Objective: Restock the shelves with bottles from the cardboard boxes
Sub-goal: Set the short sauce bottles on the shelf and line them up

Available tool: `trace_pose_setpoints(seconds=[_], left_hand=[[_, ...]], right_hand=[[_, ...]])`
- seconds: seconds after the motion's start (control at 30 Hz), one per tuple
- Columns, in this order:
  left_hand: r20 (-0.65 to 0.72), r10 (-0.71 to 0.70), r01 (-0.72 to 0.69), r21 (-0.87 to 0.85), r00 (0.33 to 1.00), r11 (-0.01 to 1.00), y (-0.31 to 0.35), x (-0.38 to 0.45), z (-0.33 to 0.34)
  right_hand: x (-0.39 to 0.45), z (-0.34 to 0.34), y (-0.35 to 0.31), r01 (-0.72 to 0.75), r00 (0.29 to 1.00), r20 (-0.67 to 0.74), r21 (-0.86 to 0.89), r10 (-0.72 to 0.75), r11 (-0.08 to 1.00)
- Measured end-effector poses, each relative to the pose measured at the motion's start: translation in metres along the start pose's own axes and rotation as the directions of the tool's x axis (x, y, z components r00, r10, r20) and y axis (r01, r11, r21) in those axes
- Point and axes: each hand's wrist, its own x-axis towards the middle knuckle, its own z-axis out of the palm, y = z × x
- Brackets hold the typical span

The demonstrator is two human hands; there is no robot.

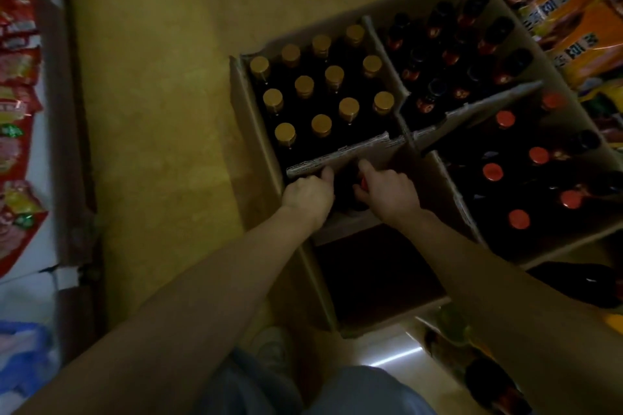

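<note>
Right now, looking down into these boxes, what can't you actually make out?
Head view only:
- Bottle between both hands: left hand and right hand cover it; only a red bit shows.
- Gold-capped bottles: labels lost in shadow.
- Snack packets: print blurred, cut by the edge.

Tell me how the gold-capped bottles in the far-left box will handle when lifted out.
The gold-capped bottles look dark, tall and narrow-necked, so probably heavy for their size and breakable if glass. They stand packed close in the cardboard box, so neighbours may knock together. Upright they seem stable; freed, likely tippy.
</note>
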Motion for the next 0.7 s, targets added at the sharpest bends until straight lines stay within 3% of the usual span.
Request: trace_pose_setpoints(seconds=[0.27,0.4,0.57,0.7], left_hand=[[-0.095,0.052,-0.058,-0.063,0.994,0.996,0.017,-0.067,-0.077],[-0.082,0.083,-0.087,-0.039,0.993,0.995,0.04,-0.113,-0.153],[-0.063,0.1,-0.103,-0.057,0.993,0.993,0.067,-0.168,-0.257],[-0.03,0.208,-0.209,-0.033,0.978,0.977,0.088,-0.213,-0.339]], right_hand=[[-0.077,-0.075,-0.004,0.015,0.997,-0.076,0.091,-0.008,0.996],[-0.135,-0.152,-0.015,-0.025,0.993,-0.108,0.191,0.047,0.981],[-0.2,-0.262,-0.032,-0.044,0.983,-0.168,0.175,0.074,0.984],[-0.248,-0.348,-0.044,-0.084,0.964,-0.236,0.171,0.124,0.982]])
